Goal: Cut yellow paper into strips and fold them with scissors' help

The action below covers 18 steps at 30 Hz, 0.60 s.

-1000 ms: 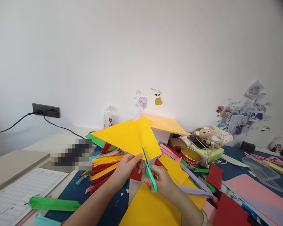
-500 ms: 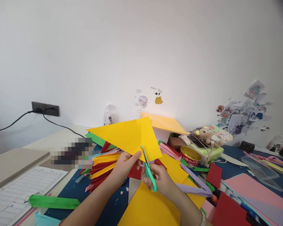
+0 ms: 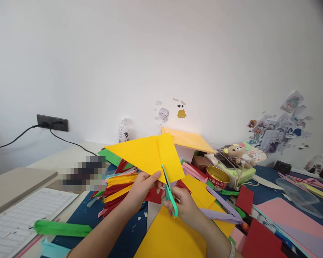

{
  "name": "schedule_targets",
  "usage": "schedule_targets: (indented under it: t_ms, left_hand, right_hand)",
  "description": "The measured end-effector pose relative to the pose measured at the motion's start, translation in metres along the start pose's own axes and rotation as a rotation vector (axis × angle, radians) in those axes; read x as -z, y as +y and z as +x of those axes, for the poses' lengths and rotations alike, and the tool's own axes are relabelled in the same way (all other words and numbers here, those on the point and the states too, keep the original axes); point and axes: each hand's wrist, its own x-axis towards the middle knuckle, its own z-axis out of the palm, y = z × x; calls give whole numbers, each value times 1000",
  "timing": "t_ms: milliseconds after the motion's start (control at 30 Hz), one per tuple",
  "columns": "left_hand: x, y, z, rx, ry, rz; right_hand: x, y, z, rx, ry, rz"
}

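A folded yellow paper (image 3: 140, 152) with a long point to the left is raised over the table. My left hand (image 3: 145, 186) pinches its lower edge, thumb on top. Fingers of my right hand (image 3: 180, 202) are in the handles of the green scissors (image 3: 171, 200). The scissor blades point up and lie at the paper's lower edge, just right of my left thumb, with a slit running up from them. Below the hands lies a larger yellow sheet (image 3: 169, 234).
Bundled red and yellow strips (image 3: 118, 190) lie left of the hands. To the right are a round red tin (image 3: 218, 177), a bear plush (image 3: 235, 152), purple strips (image 3: 223, 204) and red paper (image 3: 261, 240). A bottle (image 3: 123, 130) stands by the wall.
The yellow paper's left point has shifted a little to the right, and the slit between its two parts looks wider. Both hands have barely moved.
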Motion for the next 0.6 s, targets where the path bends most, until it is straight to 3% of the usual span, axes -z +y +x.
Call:
schedule_targets:
  t_ms: [133, 233, 367, 600]
  left_hand:
    - [3, -4, 2, -22, 65, -136]
    - [3, 0, 1, -35, 112, -51]
    - [0, 6, -3, -28, 104, 61]
    - [-3, 3, -2, -23, 82, 25]
  right_hand:
    - [1, 0, 0, -19, -15, -4]
    - [2, 0, 0, -35, -30, -13]
    - [2, 0, 1, -48, -13, 29]
    - [1, 2, 1, -28, -9, 87]
